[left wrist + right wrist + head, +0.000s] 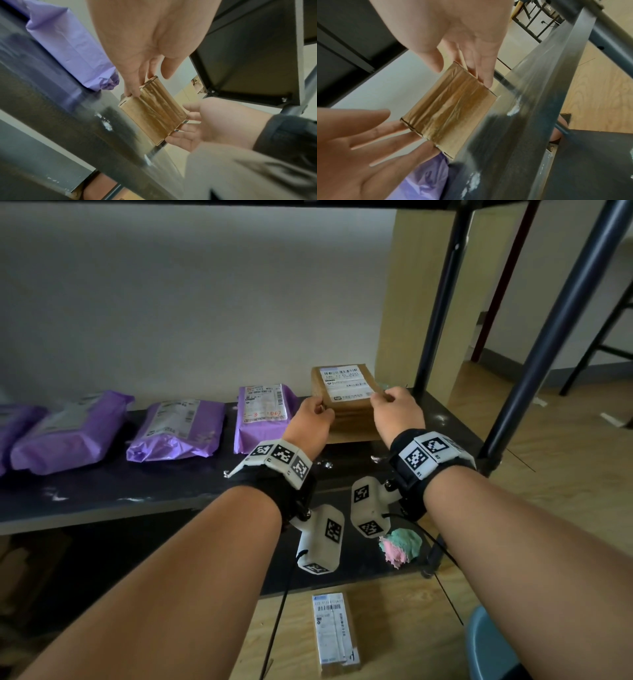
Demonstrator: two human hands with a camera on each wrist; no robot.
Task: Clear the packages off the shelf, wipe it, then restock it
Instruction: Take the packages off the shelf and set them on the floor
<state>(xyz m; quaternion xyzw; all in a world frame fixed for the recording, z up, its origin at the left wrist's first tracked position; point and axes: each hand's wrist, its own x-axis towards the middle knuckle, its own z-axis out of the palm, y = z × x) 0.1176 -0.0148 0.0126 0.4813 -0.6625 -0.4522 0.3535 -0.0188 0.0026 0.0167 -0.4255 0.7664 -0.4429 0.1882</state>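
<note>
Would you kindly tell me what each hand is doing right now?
Left hand: open, straight fingers pressed against the left side of the cardboard box.
Right hand: open, straight fingers pressed against its right side.

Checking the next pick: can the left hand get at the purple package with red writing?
Probably yes. The purple package lies on the shelf right beside the left hand, nothing between them. But it and the right hand press the sides of the cardboard box, so it must let go first.

One brown cardboard package [346,402], label upward, sat at the dark shelf's [137,487] right end. Several purple mailers [263,416] lay rowed to its left.
</note>
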